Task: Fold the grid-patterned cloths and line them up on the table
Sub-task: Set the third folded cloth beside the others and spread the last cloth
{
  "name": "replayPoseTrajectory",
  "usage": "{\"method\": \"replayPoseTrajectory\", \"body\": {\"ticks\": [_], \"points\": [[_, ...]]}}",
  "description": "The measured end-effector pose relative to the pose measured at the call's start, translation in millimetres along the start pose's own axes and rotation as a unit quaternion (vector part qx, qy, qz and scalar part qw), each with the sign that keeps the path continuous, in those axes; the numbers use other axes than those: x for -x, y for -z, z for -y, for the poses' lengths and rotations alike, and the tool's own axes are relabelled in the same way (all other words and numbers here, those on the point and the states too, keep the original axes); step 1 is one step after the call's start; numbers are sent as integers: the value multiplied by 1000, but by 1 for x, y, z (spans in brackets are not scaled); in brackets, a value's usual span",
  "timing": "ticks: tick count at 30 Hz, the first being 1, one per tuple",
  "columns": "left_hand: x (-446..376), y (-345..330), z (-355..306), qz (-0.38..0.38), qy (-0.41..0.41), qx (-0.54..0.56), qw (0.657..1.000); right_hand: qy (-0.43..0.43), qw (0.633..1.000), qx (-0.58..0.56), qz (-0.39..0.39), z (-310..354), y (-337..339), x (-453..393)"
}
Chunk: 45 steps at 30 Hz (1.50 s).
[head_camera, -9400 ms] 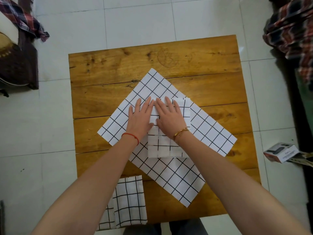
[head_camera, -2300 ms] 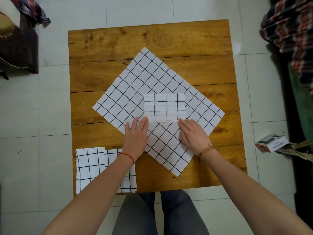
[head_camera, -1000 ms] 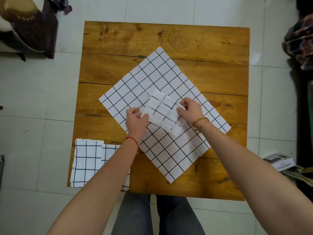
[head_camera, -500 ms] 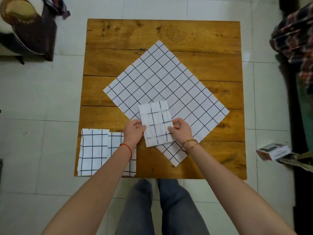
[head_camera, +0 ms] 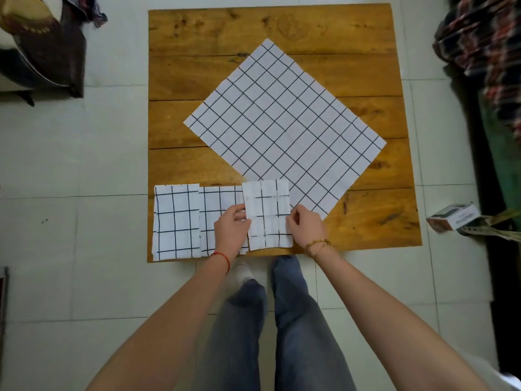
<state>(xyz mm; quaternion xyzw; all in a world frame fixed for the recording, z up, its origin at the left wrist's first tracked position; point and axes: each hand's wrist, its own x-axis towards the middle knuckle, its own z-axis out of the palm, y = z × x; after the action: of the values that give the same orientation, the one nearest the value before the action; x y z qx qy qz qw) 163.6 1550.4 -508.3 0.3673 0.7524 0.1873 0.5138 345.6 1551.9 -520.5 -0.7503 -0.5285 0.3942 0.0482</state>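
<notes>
No legible text, small box (head_camera: 453, 217) print too blurred

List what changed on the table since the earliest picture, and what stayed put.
The small folded cloth, then being pressed flat atop the open cloth, was picked up and brought to the table's near edge beside the two folded cloths. Left hand and right hand now pinch its sides. The open cloth stayed spread.

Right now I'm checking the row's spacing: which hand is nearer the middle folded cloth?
Left. The left hand rests on the middle folded cloth; the right hand is beyond the newest folded cloth.
</notes>
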Motion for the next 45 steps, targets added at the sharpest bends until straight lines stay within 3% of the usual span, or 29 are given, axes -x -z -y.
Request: {"method": "replayPoseTrajectory", "body": {"ticks": [12, 17, 20, 25, 29, 38, 45], "points": [[2, 10, 18, 42, -34, -18, 998, -20, 996, 91, 9, -3, -14, 12], [-4, 24, 9, -8, -79, -37, 996, 24, 982, 147, -114, -6, -4, -2], [-18, 36, -5, -39, -130, -73, 988, 68, 974, 163, -142, -3, 7, -22], [-54, 46, -31, -28, -244, -226, 943, 123, 974, 158, -106, 12, 32, -56], [-84, 37, -52, 0, -291, -322, 901, 114, 975, 186, -37, 15, 45, -85], [-127, -2, -101, 57, -237, -459, 854, 143, 971, 190, 12, 11, 88, -150], [-153, -24, -122, 61, -217, -478, 849, 181, 958, 224, 18, 9, 129, -210]]}}
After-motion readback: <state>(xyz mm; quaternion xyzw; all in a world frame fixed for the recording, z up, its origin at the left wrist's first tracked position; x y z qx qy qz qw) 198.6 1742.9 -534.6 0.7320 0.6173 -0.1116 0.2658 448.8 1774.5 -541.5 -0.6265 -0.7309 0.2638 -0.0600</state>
